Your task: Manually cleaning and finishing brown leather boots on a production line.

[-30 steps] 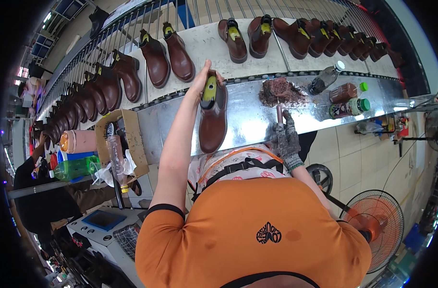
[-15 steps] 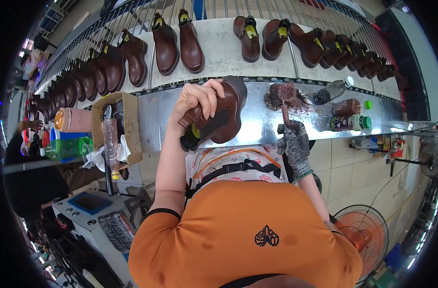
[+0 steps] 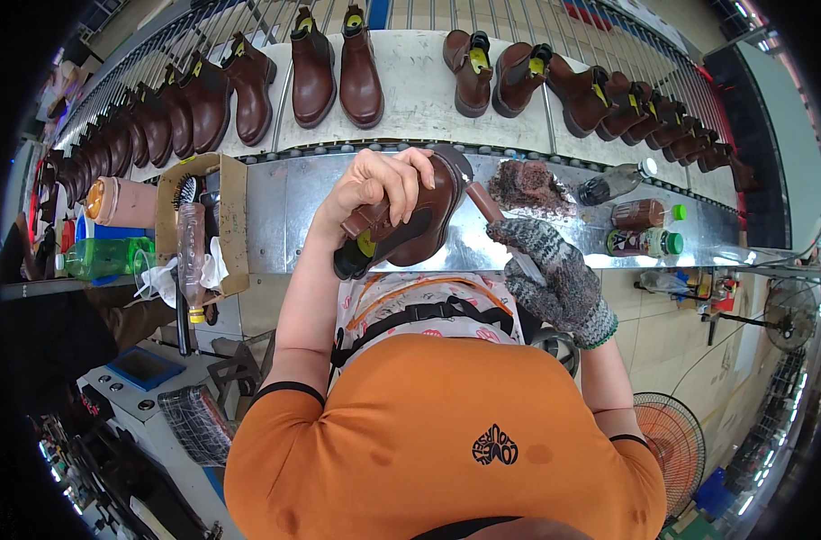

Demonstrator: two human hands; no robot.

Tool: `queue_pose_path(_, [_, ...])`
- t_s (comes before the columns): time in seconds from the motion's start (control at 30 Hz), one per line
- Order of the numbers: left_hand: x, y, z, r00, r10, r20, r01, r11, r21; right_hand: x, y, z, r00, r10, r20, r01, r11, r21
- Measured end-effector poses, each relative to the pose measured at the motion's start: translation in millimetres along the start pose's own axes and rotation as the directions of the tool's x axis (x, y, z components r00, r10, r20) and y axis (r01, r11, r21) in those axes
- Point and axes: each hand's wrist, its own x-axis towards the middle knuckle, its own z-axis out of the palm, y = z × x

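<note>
My bare left hand [image 3: 382,187] is closed around a brown ankle boot [image 3: 439,209], with its dark sole edge facing right and its opening toward me. A yellow patch shows inside the opening. My right hand [image 3: 554,277], in a grey knitted glove, grips a slim brown tube-like applicator [image 3: 485,203]; part of it is hidden by the fingers. The applicator's tip is at the sole edge of the boot, and I cannot tell whether it touches. Behind it, a dark reddish-brown crumbly pad [image 3: 529,183] lies on the metal bench [image 3: 289,211].
Rows of brown boots [image 3: 361,81] stand on the pale conveyor [image 3: 410,67] beyond the bench. On the right lie a dark bottle [image 3: 616,183] and two small green-capped bottles [image 3: 637,214]. A cardboard box [image 3: 235,211] with a brush and plastic bottle stands left. A fan [image 3: 670,445] is lower right.
My right hand has brought the applicator from the pad left and toward me, up to the boot's sole edge. My left hand keeps its hold on the boot.
</note>
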Motion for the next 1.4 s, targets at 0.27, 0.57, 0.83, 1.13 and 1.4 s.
queue_pose_path(0.27, [2.4,-1.8,-1.0,0.999,0.015,0.034,-0.015,1.0,-0.007,3.2,6.9,2.0,0.998,-0.009,0.06,0.009,1.0,0.015])
queue_pose_path(0.57, [3.4,-1.4,3.4,1.0,0.021,0.002,-0.021,1.0,-0.01,11.0,-3.2,-12.1,0.998,-0.042,-0.056,0.048,0.993,0.105])
queue_pose_path(0.83, [1.8,-0.9,1.3,0.999,0.012,0.034,-0.011,1.0,-0.007,10.3,10.8,-9.0,0.999,-0.004,-0.041,0.012,0.982,0.189])
queue_pose_path(1.13, [-5.9,-10.9,-43.6,0.996,0.079,0.051,-0.079,0.997,0.001,26.2,27.1,22.3,0.981,-0.136,-0.14,0.16,0.971,0.176])
queue_pose_path(1.4, [-26.5,-27.0,-90.8,0.988,0.132,-0.076,-0.145,0.966,-0.213,48.8,58.4,77.7,0.947,-0.182,-0.266,0.279,0.877,0.392])
